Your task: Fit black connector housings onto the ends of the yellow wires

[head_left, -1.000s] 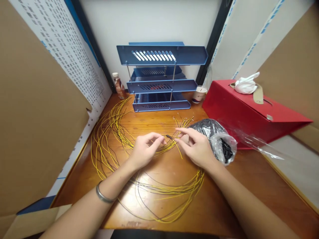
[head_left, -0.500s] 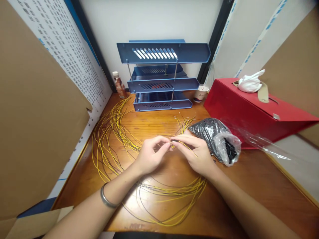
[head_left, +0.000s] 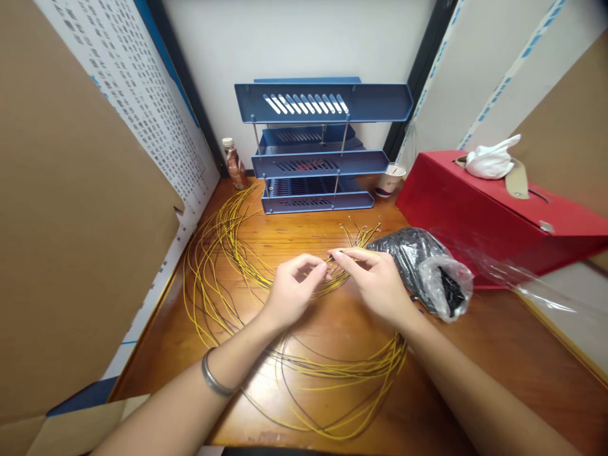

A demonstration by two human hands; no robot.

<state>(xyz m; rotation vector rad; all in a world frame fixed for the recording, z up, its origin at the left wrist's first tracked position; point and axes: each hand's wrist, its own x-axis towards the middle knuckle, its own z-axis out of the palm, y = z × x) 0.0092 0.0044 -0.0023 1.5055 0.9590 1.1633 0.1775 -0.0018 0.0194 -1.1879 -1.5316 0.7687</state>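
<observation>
Both hands' fingers (head_left: pixel 332 256) pinch one yellow wire (head_left: pixel 354 263) end between them.

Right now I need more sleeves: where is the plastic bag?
The plastic bag lies on the desk, just right of the right hand, before the red box.

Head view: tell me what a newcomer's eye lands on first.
The two hands meet over the middle of the wooden desk, the left hand and right hand pinching the end of a thin yellow wire between their fingertips. Around them sprawls a big loop of yellow wires. To the right lie a clear bag of small black parts and a red box; a blue three-tier tray rack stands at the back.
</observation>
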